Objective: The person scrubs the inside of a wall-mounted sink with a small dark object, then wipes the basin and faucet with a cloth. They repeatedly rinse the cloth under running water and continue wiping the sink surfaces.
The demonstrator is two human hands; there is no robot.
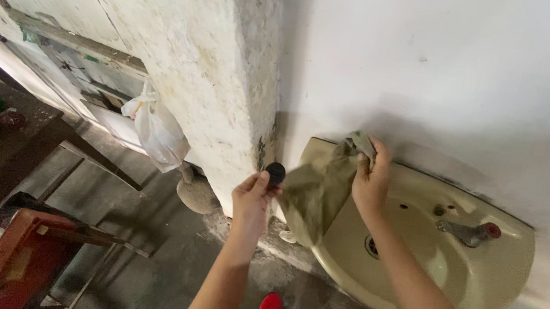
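Observation:
My right hand [371, 177] grips a crumpled olive-green cloth [317, 189] over the left rim of a pale yellow wash basin [478, 275]. The cloth hangs down from my fingers and covers the basin's left edge. To the left of the basin, next to the stained wall corner, my left hand [252, 196] pinches a small round black cap-like object [276, 172] between thumb and fingers. The basin has a metal tap with a red top [470, 232] and a drain hole [372, 246].
A stained, peeling pillar [216, 68] stands left of the basin, a white wall [464, 72] behind it. A white plastic bag [156, 130] hangs to the left. A reddish wooden piece [23, 258] and dark wooden furniture lie at lower left on grey concrete floor [164, 258].

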